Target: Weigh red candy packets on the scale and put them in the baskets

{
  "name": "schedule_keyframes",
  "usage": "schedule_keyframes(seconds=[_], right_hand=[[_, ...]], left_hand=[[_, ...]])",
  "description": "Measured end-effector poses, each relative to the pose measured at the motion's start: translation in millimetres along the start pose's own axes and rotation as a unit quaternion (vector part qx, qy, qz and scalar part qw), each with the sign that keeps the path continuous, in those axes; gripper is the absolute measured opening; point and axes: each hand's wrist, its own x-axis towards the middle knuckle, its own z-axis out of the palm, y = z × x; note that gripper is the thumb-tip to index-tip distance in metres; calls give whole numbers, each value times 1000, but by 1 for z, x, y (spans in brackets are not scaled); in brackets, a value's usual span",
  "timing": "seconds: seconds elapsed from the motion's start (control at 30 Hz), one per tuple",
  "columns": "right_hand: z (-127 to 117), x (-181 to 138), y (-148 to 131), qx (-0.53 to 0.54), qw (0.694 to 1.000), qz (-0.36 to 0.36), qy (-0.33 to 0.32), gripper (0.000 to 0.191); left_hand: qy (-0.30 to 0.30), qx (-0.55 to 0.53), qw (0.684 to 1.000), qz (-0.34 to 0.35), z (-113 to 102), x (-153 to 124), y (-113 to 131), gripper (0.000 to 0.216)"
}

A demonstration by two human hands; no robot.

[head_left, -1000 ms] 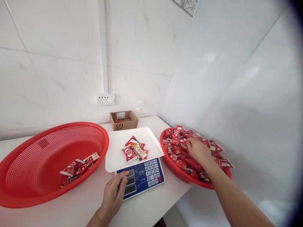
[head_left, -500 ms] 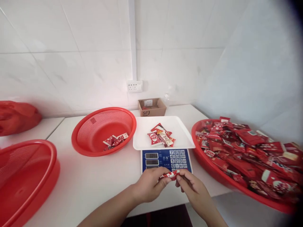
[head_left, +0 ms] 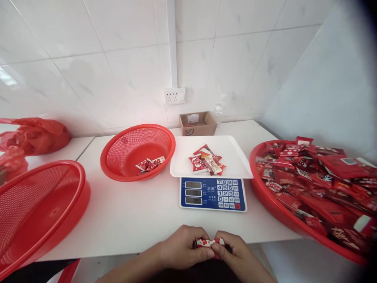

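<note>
Both my hands meet at the near edge of the white table point(head_left: 141, 220), pinching one small red-and-white candy packet point(head_left: 207, 243) between them. My left hand point(head_left: 182, 248) grips its left end and my right hand point(head_left: 232, 253) grips its right end, fingers closed. Beyond them stands a blue scale point(head_left: 212, 193) with a white tray point(head_left: 232, 155) that carries a few red packets point(head_left: 207, 163). A red basin point(head_left: 273, 204) heaped with many red packets sits to the right.
A red mesh basket point(head_left: 123, 149) with a few packets stands left of the scale. Another red basket point(head_left: 44, 212) sits at the near left, red plastic bags point(head_left: 32, 135) behind it. A small cardboard box point(head_left: 198, 123) and a wall socket point(head_left: 174, 95) are at the back.
My right hand left the packet basin with a packet, and my left hand left the scale. Both hands came together and drew back to the table's near edge. The view swung left.
</note>
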Motion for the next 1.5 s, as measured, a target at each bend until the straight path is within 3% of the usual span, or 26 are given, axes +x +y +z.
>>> schedule_keyframes(seconds=[0.3,0.57,0.7,0.83,0.97,1.1,1.2,1.33,1.5], right_hand=[[3,3,-1,-18,999,-24,31,43],[0,1,-9,8,999,-46,18,53],[-1,4,-14,-8,997,-70,33,52],[-12,13,-23,-64,989,-99,92,46],[-50,25,-33,-111,946,-99,290,39],[-92,50,-37,-210,866,-104,441,38],[-107,78,-37,-271,843,-137,444,39],[-112,108,-32,-319,852,-159,384,41],[-112,116,-26,-331,838,-178,396,44]], left_hand=[[-45,-87,995,-10,-4,7,1,41],[-16,-13,997,70,-6,7,6,52],[-24,-59,997,32,-6,8,5,52],[52,-93,994,37,-6,12,1,46],[135,-106,982,77,-11,15,-5,48],[157,-112,981,22,-17,11,-12,46],[161,-122,979,-5,-18,5,-18,45],[169,-125,977,-19,-19,0,-22,44],[175,-121,977,-18,-24,0,-20,40]])
